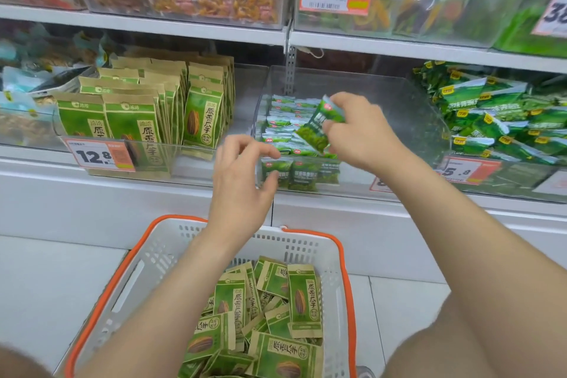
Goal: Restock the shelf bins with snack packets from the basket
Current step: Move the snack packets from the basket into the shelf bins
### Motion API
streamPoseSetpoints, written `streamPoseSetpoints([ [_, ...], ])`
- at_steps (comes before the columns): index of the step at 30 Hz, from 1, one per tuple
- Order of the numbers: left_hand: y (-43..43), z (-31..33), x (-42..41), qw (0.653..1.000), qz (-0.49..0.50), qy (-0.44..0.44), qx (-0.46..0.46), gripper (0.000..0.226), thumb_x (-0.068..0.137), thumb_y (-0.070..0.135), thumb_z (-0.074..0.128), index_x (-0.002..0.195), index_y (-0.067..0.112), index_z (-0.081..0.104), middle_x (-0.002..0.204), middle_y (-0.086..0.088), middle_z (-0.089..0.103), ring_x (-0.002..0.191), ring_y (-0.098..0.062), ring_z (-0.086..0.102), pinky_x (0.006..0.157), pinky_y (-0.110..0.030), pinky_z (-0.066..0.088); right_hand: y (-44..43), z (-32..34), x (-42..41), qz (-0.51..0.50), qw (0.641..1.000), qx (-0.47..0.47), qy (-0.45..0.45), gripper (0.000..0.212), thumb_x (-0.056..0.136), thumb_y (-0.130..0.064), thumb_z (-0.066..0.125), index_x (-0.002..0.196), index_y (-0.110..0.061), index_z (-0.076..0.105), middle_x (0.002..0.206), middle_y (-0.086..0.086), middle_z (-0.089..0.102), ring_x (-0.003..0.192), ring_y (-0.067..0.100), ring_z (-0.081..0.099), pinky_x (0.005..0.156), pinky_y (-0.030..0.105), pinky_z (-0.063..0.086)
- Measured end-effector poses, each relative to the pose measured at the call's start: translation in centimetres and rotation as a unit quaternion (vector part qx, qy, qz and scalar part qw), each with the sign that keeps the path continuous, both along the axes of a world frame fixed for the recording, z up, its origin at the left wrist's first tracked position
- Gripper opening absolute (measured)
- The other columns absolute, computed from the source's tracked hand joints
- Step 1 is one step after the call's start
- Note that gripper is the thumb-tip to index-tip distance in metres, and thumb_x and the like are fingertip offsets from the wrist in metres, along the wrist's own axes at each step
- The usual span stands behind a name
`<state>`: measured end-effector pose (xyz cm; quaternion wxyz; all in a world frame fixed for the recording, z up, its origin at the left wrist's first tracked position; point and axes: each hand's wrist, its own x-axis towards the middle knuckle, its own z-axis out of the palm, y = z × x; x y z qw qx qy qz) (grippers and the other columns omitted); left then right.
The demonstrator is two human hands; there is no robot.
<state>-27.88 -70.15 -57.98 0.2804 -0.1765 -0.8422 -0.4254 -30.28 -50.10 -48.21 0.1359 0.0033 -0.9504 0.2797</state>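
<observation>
Fingers (332, 124) of the right hand (359, 132) pinched a green packet (319, 129) tilted above the clear bin (399, 107) at the shelf (122, 181) front edge, probably to slot it in, while the left hand (242, 181) hovered slack, empty, over the basket (343, 255)

Bright, even store light, no hard shadows; dim only at the back under the upper shelf (184, 31). Hazy glare on clear bins (445, 0), esp. top right. Wide-angle bend bows shelf lines near edges. Centre sharp-ish; corners soft. Slight motion blur on right hand (362, 129) & green packet (322, 129).
</observation>
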Motion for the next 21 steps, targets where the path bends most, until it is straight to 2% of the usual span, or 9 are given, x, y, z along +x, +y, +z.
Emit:
streamPoseSetpoints([
  [2, 0.7, -0.3, -0.3, 0.997, 0.021, 0.019, -0.075, 0.041, 0.084, 0.004, 0.075, 0.117, 0.028, 0.069, 0.135, 0.002, 0.05, 0.128, -0.025, 0.045, 0.104, -0.053, 0.041, 1.5, 0.0, -0.3, -0.043, 0.998, 0.033, -0.011, 0.035, 0.089, -0.01, 0.052, 0.122, -0.004, 0.061, 0.114, 0.024, 0.066, 0.109, 0.042, 0.059, 0.09, 0.047, 0.054],
  [5, 1.6, -0.6, -0.3, 0.985, 0.055, 0.013, -0.161, 0.054, 0.08, 0.004, 0.073, 0.127, 0.03, 0.068, 0.157, 0.003, 0.042, 0.14, -0.029, 0.033, 0.103, -0.053, 0.034, 2.5, -0.4, -0.7, -0.06, 0.991, 0.081, -0.083, 0.046, 0.082, -0.012, 0.054, 0.123, 0.008, 0.061, 0.12, 0.032, 0.067, 0.114, 0.044, 0.06, 0.096, 0.056, 0.054],
  [7, 1.9, -0.9, -0.2, 0.98, 0.074, 0.013, -0.186, 0.057, 0.08, 0.005, 0.073, 0.13, 0.031, 0.065, 0.157, 0.006, 0.043, 0.143, -0.029, 0.031, 0.101, -0.051, 0.031, 2.4, -0.7, -1.1, -0.049, 0.986, 0.074, -0.145, 0.035, 0.077, -0.012, 0.051, 0.1, 0.007, 0.07, 0.095, 0.03, 0.072, 0.088, 0.041, 0.068, 0.079, 0.049, 0.062],
  [8, 2.0, -1.0, -0.2, 0.979, 0.08, 0.012, -0.188, 0.058, 0.08, 0.006, 0.073, 0.132, 0.031, 0.064, 0.154, 0.009, 0.048, 0.143, -0.028, 0.03, 0.101, -0.049, 0.03, 2.3, -0.8, -1.4, -0.048, 0.979, 0.075, -0.182, 0.026, 0.074, -0.012, 0.049, 0.084, 0.0, 0.069, 0.08, 0.025, 0.071, 0.073, 0.038, 0.068, 0.069, 0.043, 0.062],
  [9, 2.1, -1.1, -0.3, 0.979, 0.085, 0.013, -0.187, 0.058, 0.081, 0.006, 0.072, 0.132, 0.031, 0.063, 0.148, 0.011, 0.053, 0.143, -0.028, 0.03, 0.1, -0.048, 0.029, 2.3, -0.9, -1.8, -0.048, 0.972, 0.069, -0.217, 0.018, 0.073, -0.011, 0.049, 0.077, -0.007, 0.066, 0.073, 0.02, 0.069, 0.066, 0.034, 0.071, 0.067, 0.041, 0.062],
  [12, 2.1, -1.2, -0.3, 0.98, 0.089, 0.017, -0.18, 0.057, 0.082, 0.004, 0.07, 0.131, 0.032, 0.063, 0.134, 0.016, 0.062, 0.142, -0.027, 0.031, 0.098, -0.044, 0.026, 2.6, -1.2, -3.0, -0.049, 0.956, 0.012, -0.289, 0.01, 0.079, -0.006, 0.069, 0.088, -0.01, 0.069, 0.087, 0.009, 0.064, 0.067, 0.028, 0.078, 0.081, 0.041, 0.064],
  [15, 2.0, -1.1, -0.5, 0.98, 0.093, 0.016, -0.175, 0.055, 0.083, 0.004, 0.068, 0.13, 0.034, 0.064, 0.129, 0.018, 0.064, 0.141, -0.026, 0.031, 0.098, -0.043, 0.026, 3.0, -1.3, -4.1, -0.056, 0.941, -0.023, -0.334, 0.039, 0.07, 0.0, 0.09, 0.105, 0.0, 0.072, 0.104, 0.013, 0.075, 0.073, 0.027, 0.079, 0.079, 0.044, 0.066],
  [18, 1.9, -1.2, -0.5, 0.982, 0.089, 0.013, -0.165, 0.054, 0.084, 0.004, 0.068, 0.129, 0.035, 0.064, 0.127, 0.019, 0.066, 0.141, -0.025, 0.032, 0.099, -0.044, 0.027, 2.6, -1.0, -4.4, -0.053, 0.942, -0.023, -0.331, 0.049, 0.067, -0.002, 0.095, 0.11, 0.002, 0.071, 0.094, 0.015, 0.078, 0.07, 0.025, 0.079, 0.072, 0.039, 0.066],
  [21, 1.8, -1.3, -0.6, 0.984, 0.08, 0.013, -0.158, 0.056, 0.084, 0.003, 0.067, 0.129, 0.035, 0.064, 0.127, 0.019, 0.065, 0.141, -0.024, 0.031, 0.099, -0.044, 0.027, 2.3, -1.1, -4.5, -0.067, 0.947, -0.023, -0.314, 0.051, 0.066, -0.005, 0.097, 0.109, 0.003, 0.071, 0.08, 0.012, 0.079, 0.069, 0.024, 0.079, 0.075, 0.038, 0.066],
])
